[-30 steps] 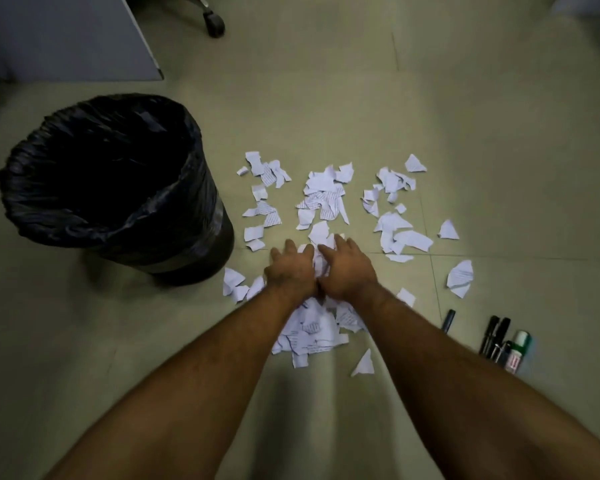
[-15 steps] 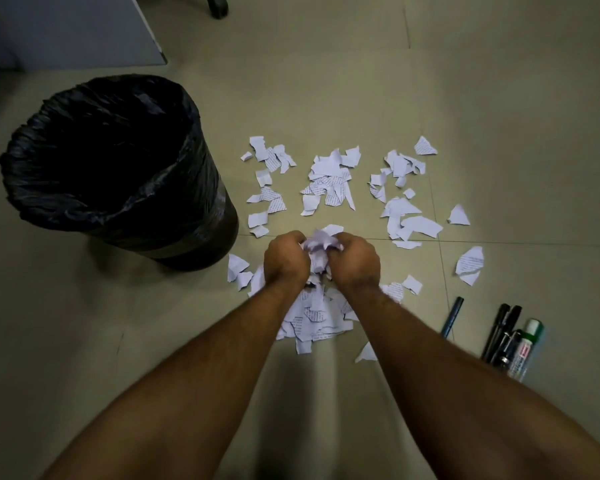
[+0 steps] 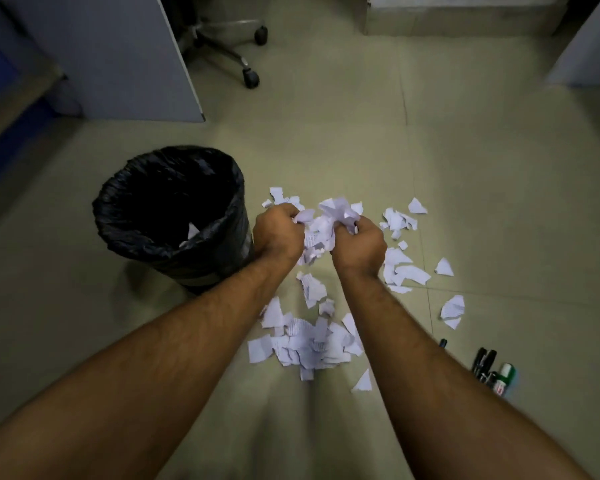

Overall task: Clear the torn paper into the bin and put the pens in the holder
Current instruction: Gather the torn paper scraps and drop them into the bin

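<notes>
A bunch of torn paper [image 3: 326,223] is pressed between my left hand [image 3: 279,233] and my right hand [image 3: 359,245], lifted off the floor just right of the bin [image 3: 132,216]. The bin is round, lined with a black bag, and a scrap or two lie inside. A heap of torn paper [image 3: 305,341] stays on the floor below my wrists, with more scraps [image 3: 402,268] scattered to the right. Several dark pens [image 3: 484,363] and a green-capped marker [image 3: 503,375] lie at the lower right, partly behind my right forearm. No pen holder is in view.
The floor is pale tile. A grey partition panel [image 3: 125,57] stands at the back left with an office chair's wheeled base [image 3: 229,46] beside it. A low ledge [image 3: 458,15] runs along the top right.
Both hands have closed on a bunch of scraps and lifted it off the floor heap, moving up and toward the bin. The view has tilted up, showing more of the room.
</notes>
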Action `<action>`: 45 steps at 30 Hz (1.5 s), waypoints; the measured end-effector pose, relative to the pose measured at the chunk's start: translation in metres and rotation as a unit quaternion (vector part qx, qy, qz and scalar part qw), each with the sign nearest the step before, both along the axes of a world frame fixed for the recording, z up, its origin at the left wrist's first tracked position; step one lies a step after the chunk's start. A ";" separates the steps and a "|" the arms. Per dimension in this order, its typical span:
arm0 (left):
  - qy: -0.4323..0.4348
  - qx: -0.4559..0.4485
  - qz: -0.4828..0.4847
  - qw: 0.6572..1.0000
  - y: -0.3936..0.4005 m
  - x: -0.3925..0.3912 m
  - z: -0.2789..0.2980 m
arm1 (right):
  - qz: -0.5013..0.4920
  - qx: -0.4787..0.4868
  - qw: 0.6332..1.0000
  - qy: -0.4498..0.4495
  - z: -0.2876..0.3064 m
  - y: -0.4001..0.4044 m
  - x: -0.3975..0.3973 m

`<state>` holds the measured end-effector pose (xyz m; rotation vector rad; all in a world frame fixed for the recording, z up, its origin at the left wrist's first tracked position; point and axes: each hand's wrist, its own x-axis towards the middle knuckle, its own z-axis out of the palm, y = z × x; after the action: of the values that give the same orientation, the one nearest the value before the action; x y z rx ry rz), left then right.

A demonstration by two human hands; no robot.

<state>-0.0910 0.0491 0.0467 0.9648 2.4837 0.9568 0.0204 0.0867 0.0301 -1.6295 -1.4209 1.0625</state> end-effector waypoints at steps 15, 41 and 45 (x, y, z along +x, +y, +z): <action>0.075 0.040 0.116 0.990 -0.079 -0.145 0.110 | 0.204 0.086 0.975 -0.014 0.120 -0.050 -0.152; 0.044 0.043 -0.102 0.993 -0.052 -0.085 0.100 | 0.136 0.096 0.986 -0.009 0.110 -0.039 -0.084; -0.010 -0.008 -0.171 0.985 -0.042 -0.021 0.042 | 0.167 0.027 0.982 -0.086 0.049 -0.032 -0.014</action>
<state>-0.1122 0.0066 0.0892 1.3138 2.2049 0.8256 0.0068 0.0546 0.0787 -1.5057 -1.8708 1.0745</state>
